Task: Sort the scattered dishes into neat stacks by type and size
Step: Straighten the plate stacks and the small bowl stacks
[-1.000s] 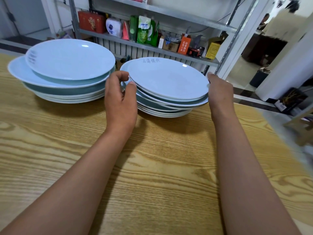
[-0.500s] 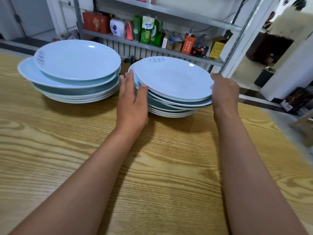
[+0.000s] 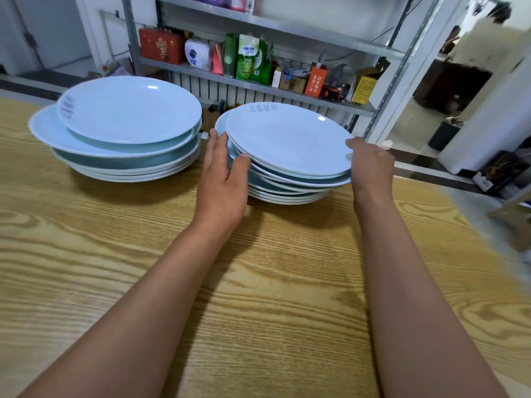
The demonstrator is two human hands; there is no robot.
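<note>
While left hand (image 3: 222, 179) stays flat, right stack (image 3: 287, 156) unmoved (still uneven).

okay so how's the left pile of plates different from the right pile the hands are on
The left stack is wider, its plates larger; the right stack is narrower. Nothing touches the left stack, while the left hand and right hand flank the right stack at its rims. Both are uneven piles of pale blue plates on the wooden table.

A light wood-grain desk (image 3: 258, 282) fills the foreground. Behind it stands a metal shelf rack (image 3: 258, 81) crowded with boxes and green pouches. Right of the rack, a doorway opens onto a pale tiled floor (image 3: 408, 124).
</note>
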